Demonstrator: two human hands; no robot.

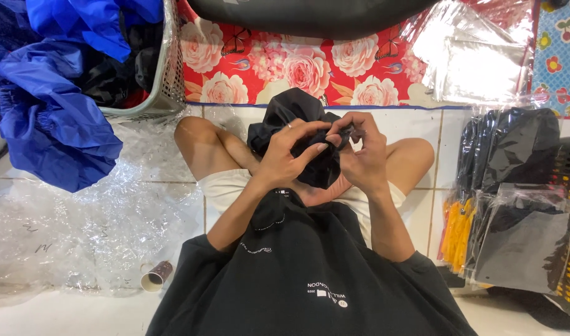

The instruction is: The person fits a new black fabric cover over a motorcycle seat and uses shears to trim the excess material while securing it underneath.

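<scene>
White tiled floor (422,134) carries everything, with a red rose-patterned mat (266,65) at twelve o'clock. At the centre, both hands close on a crumpled black fabric garment (297,134) held above the lap: the left hand (291,155) wraps its fingers round the bundle, the right hand (359,149) pinches its upper edge. A grey mesh basket (163,81) of blue cloth (54,118) sits at ten o'clock, clear crinkled plastic sheeting (92,218) at eight, bagged black garments (521,236) at four
</scene>
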